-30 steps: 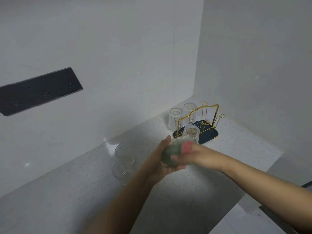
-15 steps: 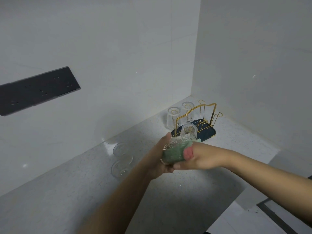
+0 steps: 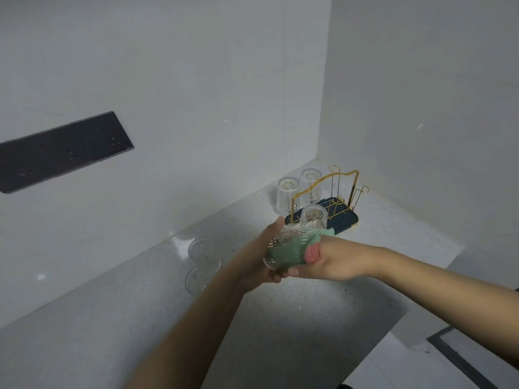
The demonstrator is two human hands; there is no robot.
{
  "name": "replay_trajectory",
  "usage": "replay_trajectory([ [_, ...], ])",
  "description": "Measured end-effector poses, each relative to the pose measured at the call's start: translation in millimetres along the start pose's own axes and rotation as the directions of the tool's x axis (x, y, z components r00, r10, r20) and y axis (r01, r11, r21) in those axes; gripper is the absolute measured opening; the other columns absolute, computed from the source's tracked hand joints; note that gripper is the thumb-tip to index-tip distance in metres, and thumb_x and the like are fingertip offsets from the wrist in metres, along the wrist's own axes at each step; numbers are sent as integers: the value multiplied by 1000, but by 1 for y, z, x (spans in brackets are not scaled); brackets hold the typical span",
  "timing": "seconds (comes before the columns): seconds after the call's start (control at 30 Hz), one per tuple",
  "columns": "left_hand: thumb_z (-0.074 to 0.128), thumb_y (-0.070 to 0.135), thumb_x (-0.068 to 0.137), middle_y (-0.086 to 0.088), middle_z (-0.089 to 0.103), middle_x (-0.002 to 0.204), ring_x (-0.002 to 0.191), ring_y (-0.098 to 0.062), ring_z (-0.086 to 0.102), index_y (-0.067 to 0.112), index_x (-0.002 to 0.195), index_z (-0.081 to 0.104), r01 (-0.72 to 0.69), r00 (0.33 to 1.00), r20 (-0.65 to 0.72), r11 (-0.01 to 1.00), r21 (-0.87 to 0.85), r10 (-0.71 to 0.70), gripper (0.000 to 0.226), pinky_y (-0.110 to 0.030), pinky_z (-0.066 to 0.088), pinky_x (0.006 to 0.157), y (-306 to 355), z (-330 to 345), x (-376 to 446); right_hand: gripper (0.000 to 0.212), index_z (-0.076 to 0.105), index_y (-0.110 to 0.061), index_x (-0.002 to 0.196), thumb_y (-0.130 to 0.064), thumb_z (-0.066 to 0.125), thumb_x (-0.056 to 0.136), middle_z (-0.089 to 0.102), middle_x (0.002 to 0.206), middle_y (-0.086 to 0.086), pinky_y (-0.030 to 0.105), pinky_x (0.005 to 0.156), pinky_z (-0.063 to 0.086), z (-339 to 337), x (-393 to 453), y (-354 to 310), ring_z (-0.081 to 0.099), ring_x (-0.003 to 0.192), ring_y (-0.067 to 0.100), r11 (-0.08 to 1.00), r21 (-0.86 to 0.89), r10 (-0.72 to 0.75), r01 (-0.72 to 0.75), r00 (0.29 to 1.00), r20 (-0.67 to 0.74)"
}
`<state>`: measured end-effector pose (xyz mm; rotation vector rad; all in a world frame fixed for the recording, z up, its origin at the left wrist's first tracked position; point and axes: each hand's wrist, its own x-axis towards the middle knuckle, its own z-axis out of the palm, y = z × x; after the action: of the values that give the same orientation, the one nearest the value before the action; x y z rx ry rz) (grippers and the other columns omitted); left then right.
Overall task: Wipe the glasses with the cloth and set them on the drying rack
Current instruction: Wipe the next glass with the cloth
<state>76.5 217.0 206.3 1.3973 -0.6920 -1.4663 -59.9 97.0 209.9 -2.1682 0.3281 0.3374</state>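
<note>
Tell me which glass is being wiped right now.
The patterned glass held in the left hand, with the green cloth stuffed inside by the right hand. The other glasses stand untouched.

— Item: legible text, labels, brands, numbers, signs?
— None recorded. Nothing in the head view can be read.
— Dark wall panel (image 3: 64, 150)?
— Only small holes or dots; no lettering can be made out.
— Held glass (image 3: 283, 242)?
— Embossed pattern, no mark or wording.
— Cloth (image 3: 289, 252), drying rack (image 3: 331, 209)?
— Neither shows a tag or a brand.
</note>
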Motion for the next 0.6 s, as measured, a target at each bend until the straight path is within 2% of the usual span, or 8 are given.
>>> replay_trajectory([
  [0.13,49,64,88,-11,62,97,70,-17,62,14,115,55,-196,977,-92,980,-38,192,57,-24,45,48,-9,3,4,48,59,5,107,-39,55,91,69,89,22,51,98,46,-11,-4,-8,63,94,39,899,429,-15,87,986,-169],
  [0.23,60,50,80,-8,56,100,72,-24,56,22,119,43,-508,831,-207,856,97,516,51,-28,46,46,-23,9,12,51,48,9,126,-20,58,84,66,111,24,44,98,48,-21,-9,-18,64,102,36,366,924,-113,112,991,-76],
  [0.27,61,52,80,-8,57,93,68,-26,53,18,117,43,-538,810,-212,837,103,547,53,-28,43,44,-25,9,14,53,48,9,125,-23,57,84,61,116,29,45,97,49,-20,-8,-20,63,102,39,351,931,-158,102,986,-49],
  [0.33,61,60,80,-12,59,82,58,-25,53,4,114,47,-457,868,-212,890,12,449,67,-24,40,42,-16,11,10,57,57,8,110,-45,52,88,59,112,34,48,98,47,-13,-5,-14,61,100,46,710,696,-83,109,994,-70],
  [0.37,58,64,82,-10,60,75,53,-21,53,2,109,53,-362,919,-185,931,-43,349,68,-22,39,42,-9,10,7,67,61,5,99,-60,47,86,61,106,32,49,97,47,-9,-7,-13,61,98,46,917,385,-58,100,991,-118],
  [0.47,39,63,92,0,61,63,47,-10,52,18,85,71,-67,998,-21,995,-77,66,55,-17,35,43,2,4,-1,67,65,-8,92,-69,37,84,66,91,12,43,84,50,-1,-6,-16,62,87,27,975,-155,-175,157,978,-110],
  [0.53,37,65,92,-2,64,67,52,-12,56,20,88,71,-48,999,-3,995,-88,48,56,-18,37,43,1,4,0,49,66,-18,79,-62,46,85,63,79,13,41,75,51,-6,-7,-19,60,75,30,989,-25,-151,149,974,-171],
  [0.6,53,67,83,-9,64,91,68,-17,61,15,111,61,-169,983,-95,978,-125,158,60,-22,43,45,-7,9,4,44,68,-16,96,-56,60,79,65,103,19,44,88,51,-16,-5,-17,62,94,35,940,329,-6,91,969,-249],
])
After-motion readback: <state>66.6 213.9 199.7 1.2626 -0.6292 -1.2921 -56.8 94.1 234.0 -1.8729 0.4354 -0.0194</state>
